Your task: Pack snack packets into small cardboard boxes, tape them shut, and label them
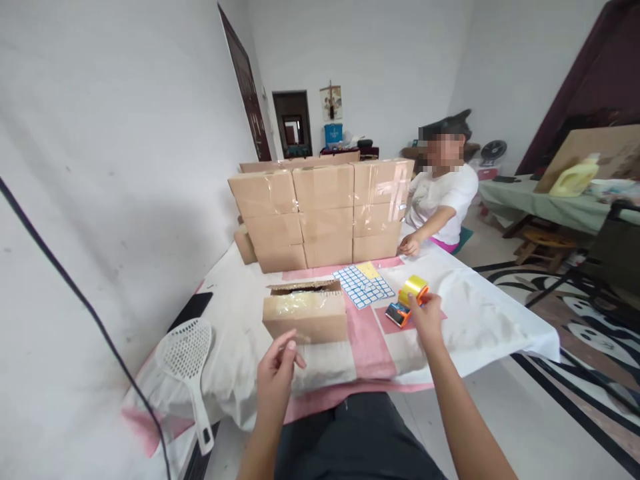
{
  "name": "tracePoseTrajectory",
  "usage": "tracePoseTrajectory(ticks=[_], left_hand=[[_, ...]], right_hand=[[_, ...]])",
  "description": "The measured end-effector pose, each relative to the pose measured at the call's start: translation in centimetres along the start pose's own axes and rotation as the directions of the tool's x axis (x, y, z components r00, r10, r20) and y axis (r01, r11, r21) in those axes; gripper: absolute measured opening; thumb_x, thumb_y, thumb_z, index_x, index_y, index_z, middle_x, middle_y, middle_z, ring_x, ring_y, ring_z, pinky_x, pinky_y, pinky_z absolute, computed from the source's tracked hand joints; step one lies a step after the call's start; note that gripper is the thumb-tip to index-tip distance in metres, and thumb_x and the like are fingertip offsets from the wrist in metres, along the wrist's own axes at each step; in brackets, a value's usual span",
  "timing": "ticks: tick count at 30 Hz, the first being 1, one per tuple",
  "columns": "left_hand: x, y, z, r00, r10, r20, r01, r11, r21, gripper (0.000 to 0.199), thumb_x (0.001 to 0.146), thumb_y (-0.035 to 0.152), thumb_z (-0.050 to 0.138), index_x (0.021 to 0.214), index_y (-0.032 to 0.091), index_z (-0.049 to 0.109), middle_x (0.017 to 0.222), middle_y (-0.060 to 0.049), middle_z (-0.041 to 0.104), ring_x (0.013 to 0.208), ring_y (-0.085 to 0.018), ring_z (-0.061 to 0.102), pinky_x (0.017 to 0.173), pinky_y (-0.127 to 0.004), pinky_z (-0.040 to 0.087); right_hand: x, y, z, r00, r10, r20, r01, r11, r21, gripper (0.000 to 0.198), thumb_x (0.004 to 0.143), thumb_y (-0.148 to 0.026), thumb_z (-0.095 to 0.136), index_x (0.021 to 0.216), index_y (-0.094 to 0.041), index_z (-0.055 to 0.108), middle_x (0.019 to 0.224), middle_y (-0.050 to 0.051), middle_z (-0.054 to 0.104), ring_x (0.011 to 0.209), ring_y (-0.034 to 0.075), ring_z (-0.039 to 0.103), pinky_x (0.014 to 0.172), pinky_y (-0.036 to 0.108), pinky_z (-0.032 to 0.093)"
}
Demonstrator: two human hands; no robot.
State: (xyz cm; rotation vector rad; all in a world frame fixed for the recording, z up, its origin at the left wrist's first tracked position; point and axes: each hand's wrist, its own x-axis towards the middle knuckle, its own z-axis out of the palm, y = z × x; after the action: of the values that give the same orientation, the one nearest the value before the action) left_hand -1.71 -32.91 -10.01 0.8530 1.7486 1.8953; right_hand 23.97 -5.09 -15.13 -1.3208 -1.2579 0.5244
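Just in front of a small cardboard box point(306, 320), my left hand point(279, 363) hovers with its fingers loosely curled and apart, holding nothing. Clear tape covers part of the box's upper face, and a flap along its far edge stands up a little. My right hand point(427, 317) grips a tape dispenser point(399, 313) with an orange frame and a roll of yellowish tape, at the right part of the table. Beyond it lies a sheet of blue-edged labels point(364, 285).
Stacked taped cartons point(325, 217) form a wall across the table's far side. A co-worker point(443, 193) sits right of them, one hand on the table. At left lie a white slotted scoop point(187, 350) and a dark flat object point(197, 305). A black cable point(85, 297) hangs at far left.
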Motion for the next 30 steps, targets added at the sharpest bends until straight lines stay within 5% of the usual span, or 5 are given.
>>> tracePoseTrajectory(ticks=[5, 10, 21, 26, 30], left_hand=[[-0.1, 0.0, -0.4, 0.998, 0.056, -0.024, -0.053, 0.995, 0.084, 0.048, 0.088, 0.058, 0.065, 0.113, 0.017, 0.07, 0.056, 0.002, 0.064, 0.052, -0.013, 0.054, 0.052, -0.023, 0.041], [-0.5, 0.1, 0.3, 0.984, 0.153, 0.093, -0.17, 0.963, 0.208, 0.042, 0.093, 0.053, 0.058, 0.114, 0.019, 0.073, 0.06, 0.002, 0.067, 0.062, -0.015, 0.063, 0.067, -0.026, 0.05], [-0.4, -1.5, -2.2, 0.931, 0.316, -0.18, -0.17, 0.816, 0.552, 0.031, 0.096, 0.045, 0.055, 0.111, 0.022, 0.071, 0.066, 0.001, 0.07, 0.059, -0.018, 0.064, 0.062, -0.03, 0.049], [5.0, 1.3, -1.4, 0.661, 0.722, 0.206, -0.613, 0.361, 0.702, 0.028, 0.096, 0.022, 0.053, 0.119, 0.021, 0.069, 0.121, -0.011, 0.074, 0.109, -0.028, 0.067, 0.095, -0.043, 0.05], [9.1, 3.4, 1.6, 0.627, 0.622, 0.469, -0.669, 0.121, 0.733, 0.053, 0.094, 0.011, 0.046, 0.146, 0.021, 0.053, 0.163, -0.014, 0.039, 0.149, -0.037, 0.039, 0.113, -0.055, 0.038]], right_hand=[[-9.8, -5.1, -2.0, 0.967, -0.203, 0.152, 0.176, 0.969, 0.173, 0.024, 0.089, -0.043, 0.063, 0.1, -0.022, 0.06, 0.096, 0.008, 0.063, 0.09, 0.026, 0.061, 0.083, 0.041, 0.051], [-17.8, -12.7, -0.7, 0.656, -0.429, 0.62, 0.118, 0.871, 0.477, 0.03, 0.084, -0.026, 0.071, 0.114, -0.026, 0.068, 0.102, 0.005, 0.066, 0.085, 0.021, 0.062, 0.073, 0.033, 0.05], [-9.9, -18.0, -2.7, 0.763, -0.472, 0.442, 0.159, 0.799, 0.579, 0.012, 0.095, -0.027, 0.065, 0.084, -0.026, 0.069, 0.093, 0.003, 0.062, 0.095, 0.021, 0.059, 0.089, 0.037, 0.044], [-5.8, -21.0, -3.1, 0.415, -0.402, 0.816, -0.035, 0.889, 0.456, 0.013, 0.087, -0.036, 0.076, 0.081, -0.025, 0.078, 0.106, 0.005, 0.066, 0.104, 0.023, 0.062, 0.094, 0.04, 0.045], [-4.3, -21.4, 0.6, 0.253, -0.329, 0.91, -0.074, 0.931, 0.358, 0.018, 0.083, -0.041, 0.078, 0.081, -0.024, 0.079, 0.114, 0.006, 0.067, 0.109, 0.025, 0.062, 0.094, 0.04, 0.047]])
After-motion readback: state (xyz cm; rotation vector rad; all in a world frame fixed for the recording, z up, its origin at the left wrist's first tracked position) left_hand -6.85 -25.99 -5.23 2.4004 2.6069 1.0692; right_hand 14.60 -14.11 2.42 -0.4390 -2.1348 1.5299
